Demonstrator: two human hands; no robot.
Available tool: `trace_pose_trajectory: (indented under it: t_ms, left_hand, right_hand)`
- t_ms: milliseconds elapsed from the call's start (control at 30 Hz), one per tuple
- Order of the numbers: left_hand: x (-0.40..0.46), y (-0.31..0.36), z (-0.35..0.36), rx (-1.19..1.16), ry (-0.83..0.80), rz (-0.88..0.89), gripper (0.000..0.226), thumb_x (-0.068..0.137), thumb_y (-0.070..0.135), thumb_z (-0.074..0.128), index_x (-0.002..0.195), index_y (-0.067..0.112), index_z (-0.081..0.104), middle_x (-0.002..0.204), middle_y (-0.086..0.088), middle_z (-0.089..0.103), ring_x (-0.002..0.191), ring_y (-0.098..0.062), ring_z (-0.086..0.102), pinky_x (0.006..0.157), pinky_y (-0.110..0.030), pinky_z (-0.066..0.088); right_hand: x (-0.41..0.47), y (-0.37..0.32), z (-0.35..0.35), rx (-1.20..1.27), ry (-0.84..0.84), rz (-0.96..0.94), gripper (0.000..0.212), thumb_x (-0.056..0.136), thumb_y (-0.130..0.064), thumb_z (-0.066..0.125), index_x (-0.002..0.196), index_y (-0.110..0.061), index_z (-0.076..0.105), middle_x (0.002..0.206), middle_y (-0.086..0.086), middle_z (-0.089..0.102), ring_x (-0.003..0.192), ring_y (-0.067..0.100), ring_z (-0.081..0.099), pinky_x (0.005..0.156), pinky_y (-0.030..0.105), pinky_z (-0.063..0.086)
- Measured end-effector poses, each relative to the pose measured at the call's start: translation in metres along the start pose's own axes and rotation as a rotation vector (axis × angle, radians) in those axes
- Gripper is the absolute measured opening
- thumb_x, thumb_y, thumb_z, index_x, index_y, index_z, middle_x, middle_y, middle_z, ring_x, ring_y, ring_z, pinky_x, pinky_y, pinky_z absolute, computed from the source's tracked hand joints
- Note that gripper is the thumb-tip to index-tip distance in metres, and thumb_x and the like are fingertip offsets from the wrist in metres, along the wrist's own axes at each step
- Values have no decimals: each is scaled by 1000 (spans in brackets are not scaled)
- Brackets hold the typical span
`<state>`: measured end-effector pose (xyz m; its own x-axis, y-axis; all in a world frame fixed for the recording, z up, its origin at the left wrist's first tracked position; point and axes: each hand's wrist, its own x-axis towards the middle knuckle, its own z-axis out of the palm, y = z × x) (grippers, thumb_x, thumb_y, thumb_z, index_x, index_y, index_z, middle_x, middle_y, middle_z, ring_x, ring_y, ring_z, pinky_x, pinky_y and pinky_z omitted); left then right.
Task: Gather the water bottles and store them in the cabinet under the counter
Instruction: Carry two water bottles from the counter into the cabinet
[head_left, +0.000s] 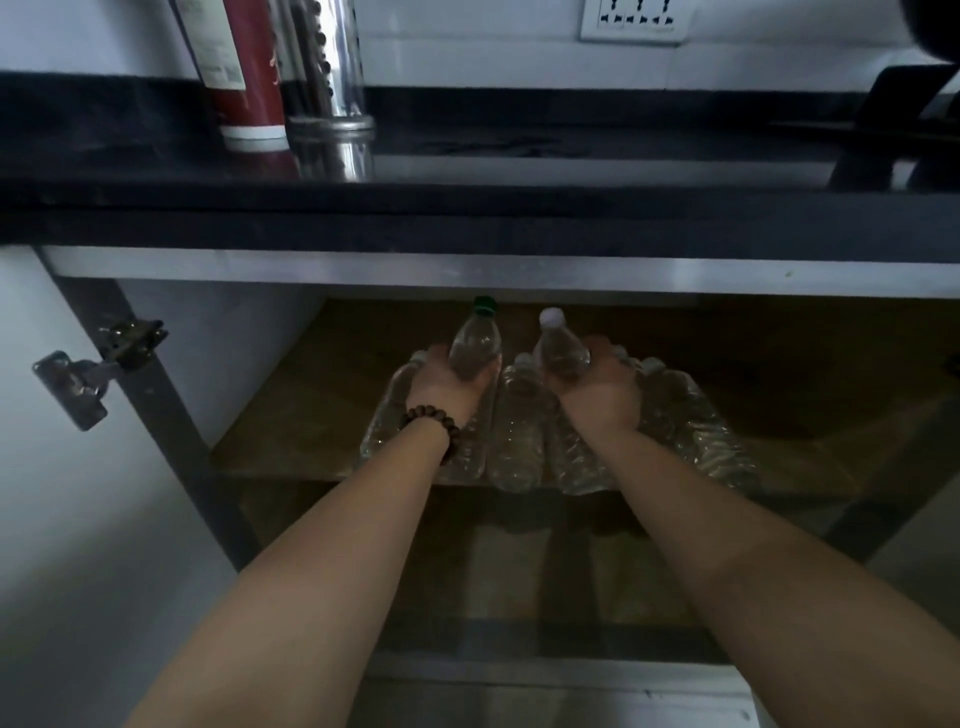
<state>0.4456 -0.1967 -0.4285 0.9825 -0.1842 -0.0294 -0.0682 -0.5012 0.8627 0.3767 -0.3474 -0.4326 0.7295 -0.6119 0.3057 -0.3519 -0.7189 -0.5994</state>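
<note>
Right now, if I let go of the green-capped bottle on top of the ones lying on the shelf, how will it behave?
The green-capped bottle is round and clear, held by the left hand above the lying bottles, so it would probably roll into a groove between them. Its thin ribbed plastic likely dents under a squeeze. It looks full, so probably heavy for its size, though the dim light leaves that unsure.

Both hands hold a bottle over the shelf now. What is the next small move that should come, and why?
Probably lay both bottles down on the row and let go. The left hand holds the green-capped bottle and the right hand the white-capped bottle, both already inside the cabinet, just above the bottles lying on the shelf, caps pointing inward like theirs.
</note>
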Motion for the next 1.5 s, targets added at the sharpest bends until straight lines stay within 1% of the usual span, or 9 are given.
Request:
trace_pose_trajectory:
  t_ms: [133,300,500,633,700,800,1100,1267,1500]
  left_hand:
    - [2,-4,5,189,-93,68,39,88,46,63,115,20,57,115,0,60,104,-19,57,84,-32,40]
    - [2,-19,9,339,-143,180,41,90,34,61,127,19,56,124,-3,61,112,-22,57,94,-32,43]
    - [1,-27,13,364,-114,283,40,92,36,54,128,19,55,128,-4,58,113,-20,54,92,-25,36]
    - [1,-36,17,390,-39,397,69,85,51,46,146,20,38,151,-6,38,137,-25,36,112,-43,34]
    - [-7,-34,17,428,-12,405,69,89,52,46,148,21,33,153,-6,34,141,-25,31,114,-45,30]
    - [-31,-26,8,498,-10,398,71,92,55,42,152,20,25,157,-7,27,145,-24,21,118,-45,22]
    - [-140,61,-69,612,-174,210,69,96,55,35,153,19,20,160,-5,21,148,-22,14,120,-44,15]
    - [-189,134,-116,674,-286,159,71,97,56,31,154,19,12,162,-3,15,149,-21,10,121,-43,8]
    - [-253,226,-153,658,-321,252,67,98,53,33,153,17,20,159,-6,23,148,-23,15,120,-40,11]
  right_hand:
    - [11,-2,10,-121,-33,88,50,92,-64,36,101,-20,59,86,1,57,73,16,44,64,31,29]
    - [17,0,14,-266,-193,28,41,91,-58,35,96,-25,58,105,2,61,95,22,49,89,39,37]
    - [22,5,27,-220,-308,-15,39,89,-54,47,113,-23,51,90,-1,60,78,20,53,72,33,38]
    - [10,21,18,-150,-271,-162,59,87,-46,55,136,-18,38,123,6,56,109,26,56,89,36,47]
    - [3,27,12,-174,-254,-222,72,86,-43,57,147,-17,28,147,7,39,130,27,43,105,37,39]
    - [-16,23,-4,-149,-222,-284,73,88,-48,53,150,-19,25,155,5,29,139,25,31,114,38,30]
    - [-84,-33,-117,-128,-399,-55,67,92,-45,52,148,-16,32,155,6,32,144,22,25,116,35,27]
    - [-114,-73,-207,-141,-490,45,69,95,-50,44,153,-19,21,161,-1,13,149,17,3,119,34,9]
    - [-146,-120,-337,-125,-492,142,69,96,-51,42,153,-17,21,162,-2,11,149,15,-3,121,34,6]
